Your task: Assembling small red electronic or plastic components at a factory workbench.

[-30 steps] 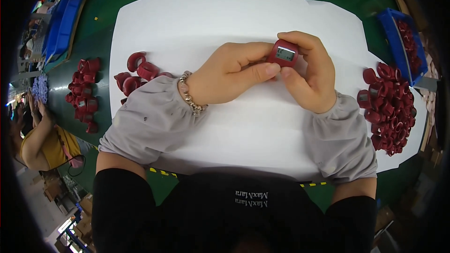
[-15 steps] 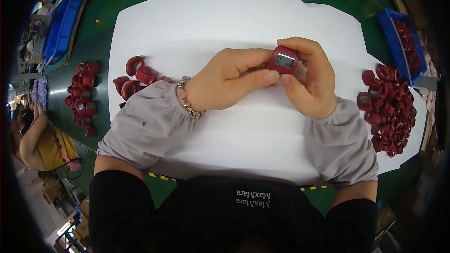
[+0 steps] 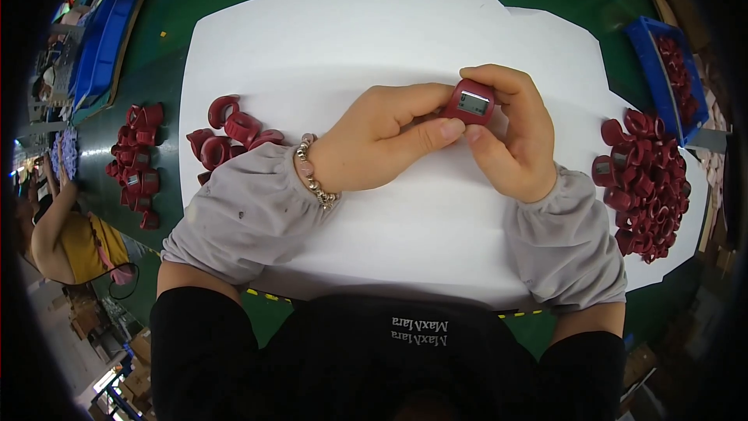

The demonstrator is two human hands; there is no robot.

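Note:
Over the white sheet, both hands hold a dark red digital watch (image 3: 473,103) with a small grey display facing up. My left hand (image 3: 387,134) grips its left side, thumb along the lower edge and fingers behind. My right hand (image 3: 514,131) closes on the right side, forefinger at the top corner and thumb tip at the lower edge. Digits show on the display. Part of the band is hidden by the fingers. Left of my left wrist lies a loose group of red watches (image 3: 243,128), partly covered by my grey sleeve.
A large heap of red watches (image 3: 647,187) lies at the right end of the white sheet (image 3: 374,31). Beyond it stands a blue bin (image 3: 650,70) with more. Another cluster (image 3: 140,164) sits on the green table at left. A co-worker (image 3: 70,242) is at far left.
Both hands and the watch have shifted very slightly downward. The display now shows different segments. The grip is unchanged.

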